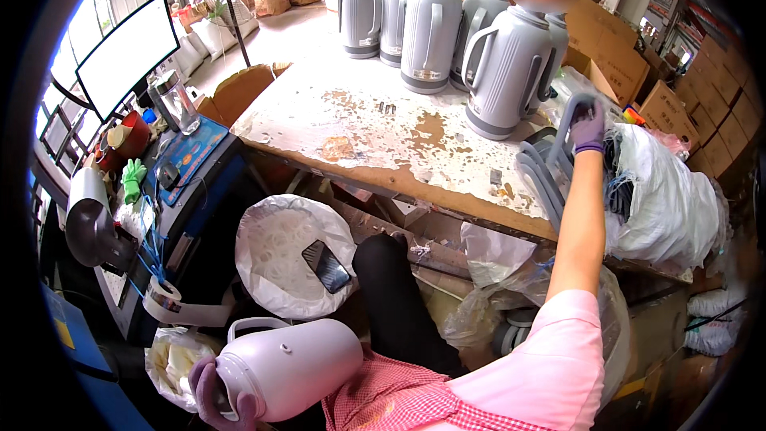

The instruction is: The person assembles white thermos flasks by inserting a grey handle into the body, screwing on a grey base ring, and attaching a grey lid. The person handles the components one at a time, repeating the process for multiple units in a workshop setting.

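Observation:
A pale grey-lilac vacuum jug body (307, 363) lies sideways across my lap, its handle on the upper side. My left hand (209, 399), in a purple glove, is closed round the jug's open end at lower left. Reaching out to the right, my gloved right hand (589, 129) grips a curved grey plastic handle (565, 134) at the table's right end. More grey handles (533, 168) lie just below it, beside a white woven sack (658, 199) with dark pieces at its mouth. Several grey jugs (431, 32) stand upright at the back of the worn white table (359, 128).
Below the table edge sits a white-lined bin (267, 227) with a phone (325, 266) on it. On the left, a side desk holds a monitor (128, 56), a glass bottle (177, 104) and a tape roll (163, 295). Cardboard boxes (670, 116) stand at right; another person is behind the jugs.

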A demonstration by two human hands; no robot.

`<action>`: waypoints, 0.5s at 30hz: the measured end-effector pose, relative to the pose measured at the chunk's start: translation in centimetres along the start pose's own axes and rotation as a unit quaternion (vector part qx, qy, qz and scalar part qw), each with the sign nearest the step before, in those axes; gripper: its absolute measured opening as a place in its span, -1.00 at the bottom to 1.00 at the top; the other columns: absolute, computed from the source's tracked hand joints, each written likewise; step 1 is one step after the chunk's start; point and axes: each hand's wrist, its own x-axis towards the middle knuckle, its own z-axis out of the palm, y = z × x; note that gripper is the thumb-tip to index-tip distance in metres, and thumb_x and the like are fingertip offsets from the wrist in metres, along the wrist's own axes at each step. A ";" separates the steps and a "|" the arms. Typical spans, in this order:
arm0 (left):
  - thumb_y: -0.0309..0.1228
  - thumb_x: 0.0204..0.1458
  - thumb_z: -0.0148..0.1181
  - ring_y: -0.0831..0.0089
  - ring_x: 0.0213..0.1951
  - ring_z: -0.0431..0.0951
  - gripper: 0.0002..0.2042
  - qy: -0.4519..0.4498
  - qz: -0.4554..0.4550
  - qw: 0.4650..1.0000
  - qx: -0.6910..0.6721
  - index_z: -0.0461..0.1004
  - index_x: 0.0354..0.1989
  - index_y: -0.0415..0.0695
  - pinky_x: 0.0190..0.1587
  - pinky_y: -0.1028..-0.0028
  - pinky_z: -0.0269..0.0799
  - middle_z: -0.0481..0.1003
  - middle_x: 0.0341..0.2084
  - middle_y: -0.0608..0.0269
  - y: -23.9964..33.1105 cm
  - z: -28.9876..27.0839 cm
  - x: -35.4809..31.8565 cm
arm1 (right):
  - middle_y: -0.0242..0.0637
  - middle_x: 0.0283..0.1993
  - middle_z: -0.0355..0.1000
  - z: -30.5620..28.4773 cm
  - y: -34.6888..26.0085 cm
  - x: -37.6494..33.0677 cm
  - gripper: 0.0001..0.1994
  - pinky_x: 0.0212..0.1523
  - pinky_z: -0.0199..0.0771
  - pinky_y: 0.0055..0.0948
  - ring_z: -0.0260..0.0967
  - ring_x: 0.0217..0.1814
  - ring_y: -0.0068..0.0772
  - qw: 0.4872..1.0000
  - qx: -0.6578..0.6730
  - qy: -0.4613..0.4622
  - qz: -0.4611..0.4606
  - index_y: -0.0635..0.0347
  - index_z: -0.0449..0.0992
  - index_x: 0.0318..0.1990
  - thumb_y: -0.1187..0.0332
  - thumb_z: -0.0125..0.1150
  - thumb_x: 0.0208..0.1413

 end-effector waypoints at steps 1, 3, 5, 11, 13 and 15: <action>-0.28 -0.06 0.35 0.02 0.15 0.42 -0.35 0.002 0.009 1.000 0.026 0.39 0.20 -0.40 0.22 0.11 0.31 0.41 0.15 -0.13 0.3 -0.3 -0.6 | -0.39 -0.26 0.49 4.6 -0.8 -3.8 -0.70 -0.13 0.52 -0.46 0.48 -0.23 -0.46 0.998 0.049 0.045 0.007 0.06 0.55 -0.09 0.06 0.24 0.22; -0.26 0.04 0.30 0.03 0.14 0.43 -0.38 -0.006 0.041 0.998 0.038 0.35 0.23 -0.40 0.21 0.14 0.32 0.40 0.17 -0.11 -0.6 0.5 -0.4 | -0.40 -0.26 0.48 7.4 -5.2 -6.4 -0.61 -0.15 0.51 -0.50 0.48 -0.23 -0.48 0.989 0.019 -0.092 -0.114 0.12 0.46 0.06 0.04 0.17 0.27; -0.15 -0.02 0.31 0.01 0.15 0.39 -0.32 0.017 0.058 0.997 0.049 0.35 0.21 -0.37 0.22 0.08 0.28 0.38 0.12 -0.12 -1.6 1.9 -0.8 | -0.38 -0.26 0.47 10.5 -5.9 -12.4 -0.63 -0.15 0.50 -0.51 0.47 -0.23 -0.48 0.970 -0.026 -0.226 -0.087 0.14 0.44 0.09 0.08 0.06 0.33; -0.15 -0.16 0.43 -0.07 0.02 0.48 -0.35 -0.041 0.204 0.975 0.083 0.39 0.15 -0.09 0.07 -0.01 0.40 0.39 0.10 -0.16 2.9 8.2 0.9 | -0.08 -0.22 0.55 18.5 1.1 -42.2 -0.69 -0.08 0.54 -0.22 0.56 -0.08 -0.12 0.547 -0.342 -0.744 0.176 0.22 0.50 -0.05 0.15 0.17 0.25; -0.24 -0.34 0.51 -0.04 -0.13 0.51 -0.45 -0.050 0.222 0.970 0.090 0.52 -0.04 0.06 -0.08 0.07 0.46 0.46 -0.03 -0.12 4.3 9.3 1.7 | -0.01 -0.28 0.48 16.3 5.7 -49.5 -0.64 -0.18 0.53 -0.14 0.50 -0.19 0.03 0.452 -0.235 -0.850 0.133 0.19 0.46 -0.09 0.05 0.17 0.24; -0.22 -0.30 0.49 0.01 -0.22 0.51 -0.57 -0.094 0.223 0.967 0.076 0.54 -0.19 -0.04 -0.20 0.14 0.48 0.51 -0.10 -0.03 4.9 7.1 2.6 | -0.12 -0.30 0.46 15.8 7.4 -52.0 -0.48 -0.28 0.50 -0.16 0.49 -0.26 -0.06 0.459 -0.219 -0.858 0.071 0.15 0.44 -0.21 -0.17 0.26 0.05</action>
